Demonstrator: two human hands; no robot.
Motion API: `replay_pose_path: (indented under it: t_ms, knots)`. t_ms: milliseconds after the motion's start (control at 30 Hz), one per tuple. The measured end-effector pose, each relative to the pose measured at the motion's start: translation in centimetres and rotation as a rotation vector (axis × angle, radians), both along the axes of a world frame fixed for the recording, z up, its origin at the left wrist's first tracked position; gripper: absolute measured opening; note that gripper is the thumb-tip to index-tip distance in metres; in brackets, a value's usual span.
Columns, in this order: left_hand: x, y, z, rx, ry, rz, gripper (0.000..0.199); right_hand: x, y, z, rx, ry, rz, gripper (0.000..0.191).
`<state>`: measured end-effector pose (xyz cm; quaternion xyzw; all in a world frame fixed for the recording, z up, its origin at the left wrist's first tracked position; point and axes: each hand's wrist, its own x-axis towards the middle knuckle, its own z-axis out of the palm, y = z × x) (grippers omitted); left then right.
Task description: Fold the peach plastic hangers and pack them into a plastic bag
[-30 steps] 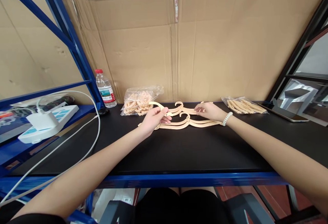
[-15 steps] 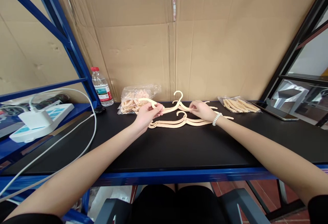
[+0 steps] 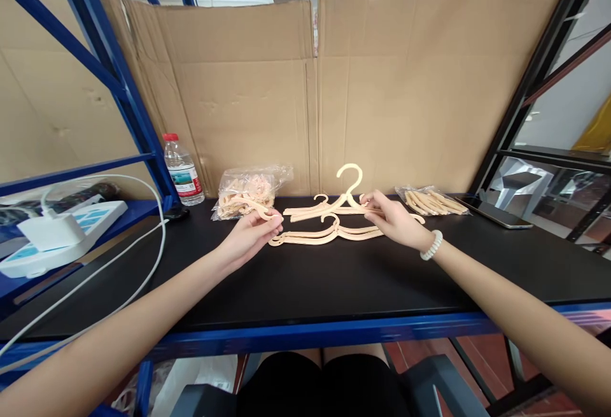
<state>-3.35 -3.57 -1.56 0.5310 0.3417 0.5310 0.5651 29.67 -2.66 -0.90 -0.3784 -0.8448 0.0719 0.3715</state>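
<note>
My left hand [image 3: 252, 232] pinches a curved beige plastic piece [image 3: 261, 211], which looks like a hanger part. In my right hand [image 3: 396, 219], closed thumb against fingers, is one arm of a beige clothes hanger [image 3: 351, 180] with its hook standing up; part of that arm is hidden by the fingers. Under and in front of it, several beige hangers [image 3: 310, 237] lie on the black tabletop [image 3: 305, 289], their hooks pointing away from me. My right hand covers the right ends of some of them.
Behind my left hand lies a clear bag of beige hooked pieces [image 3: 248, 191]; at the right is a bag of long beige pieces [image 3: 432, 200] beside a phone [image 3: 496, 212]. A water bottle [image 3: 184, 172], power strip [image 3: 71, 232] and white cables stand left. Cardboard [image 3: 405, 92] walls the back.
My hands have moved apart, the left one leftward with the curved piece. The held hanger's hook has come nearer and looks larger. The view has tilted up slightly.
</note>
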Motion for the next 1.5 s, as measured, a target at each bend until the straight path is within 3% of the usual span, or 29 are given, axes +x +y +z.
replay_pose_path:
  t_ms: [167,267,433,1500]
  knots:
    - [-0.5,-2.1,-0.3,-0.097,0.017,-0.178,0.018,-0.7,-2.1,-0.4,0.037,-0.11,0.043,0.023]
    - [-0.7,-2.4,-0.2,-0.121,0.009,-0.243,0.017,-1.4,-2.7,-0.2,0.048,-0.107,0.079,0.032]
    - [-0.6,-2.4,0.2,-0.141,-0.038,-0.316,0.017,-1.8,-2.9,-0.5,0.094,-0.072,0.095,0.029]
    - [-0.3,-2.3,0.3,-0.212,-0.06,-0.335,0.02,-1.4,-2.7,-0.7,0.177,-0.065,0.021,0.029]
